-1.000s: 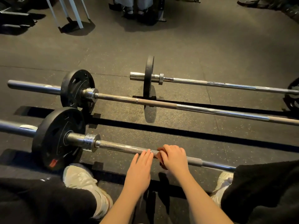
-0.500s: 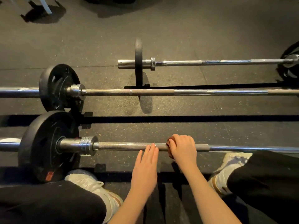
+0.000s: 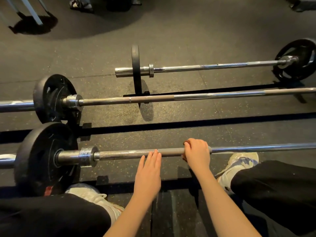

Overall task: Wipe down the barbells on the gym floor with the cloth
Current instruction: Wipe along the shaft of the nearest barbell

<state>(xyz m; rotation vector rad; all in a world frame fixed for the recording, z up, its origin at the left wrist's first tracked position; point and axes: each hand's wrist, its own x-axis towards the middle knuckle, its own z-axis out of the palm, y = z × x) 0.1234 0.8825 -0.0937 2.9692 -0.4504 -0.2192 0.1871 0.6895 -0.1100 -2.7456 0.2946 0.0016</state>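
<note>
So: right hand (image 3: 196,151) was clenched round the shaft of the nearest barbell (image 3: 119,153), with a rust-coloured cloth (image 3: 185,144) bunched under the fingers and only its edges showing. Left hand (image 3: 148,173) lay flat with straight fingers, tips touching the shaft just beside it, grasping nothing. That bar sat on the floor (image 3: 188,130) in front of the feet, plate (image 3: 42,159) at its left end. My read: keep the cloth wrapped right round, squeeze firmly, stroke along the knurling toward the collar (image 3: 86,156), and use the left hand to stop roll. Middle barbell (image 3: 205,95) and far barbell (image 3: 205,66) lay beyond, well apart.
</note>
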